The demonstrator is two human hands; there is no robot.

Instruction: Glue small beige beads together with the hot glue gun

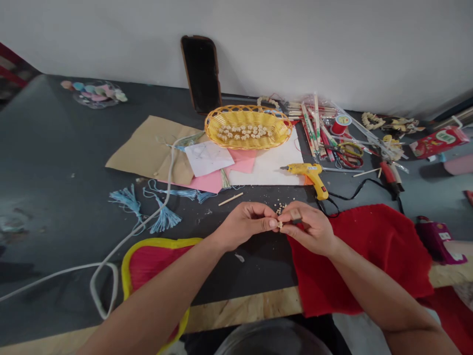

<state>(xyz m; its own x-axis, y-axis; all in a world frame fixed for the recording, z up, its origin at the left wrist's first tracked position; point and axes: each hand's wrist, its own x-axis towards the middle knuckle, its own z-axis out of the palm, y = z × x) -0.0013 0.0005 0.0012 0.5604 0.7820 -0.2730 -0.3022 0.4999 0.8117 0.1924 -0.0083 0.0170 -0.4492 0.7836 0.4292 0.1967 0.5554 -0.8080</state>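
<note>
My left hand (246, 224) and my right hand (308, 227) meet over the dark table near its front edge. Between their fingertips they pinch a small pale bead (280, 224). A few more loose beads (281, 207) lie on the table just behind the fingers. My right hand rests over the edge of a red cloth (369, 246). A yellow glue gun (310, 173) lies just beyond the hands.
A yellow woven basket (221, 138) holding pale beads stands at the back, a dark phone (201, 74) leaning on the wall behind it. Paper sheets, blue tassels (162, 217), a white cord (111, 251), scissors (347, 153), sticks and a red thread spool (340, 124) lie around.
</note>
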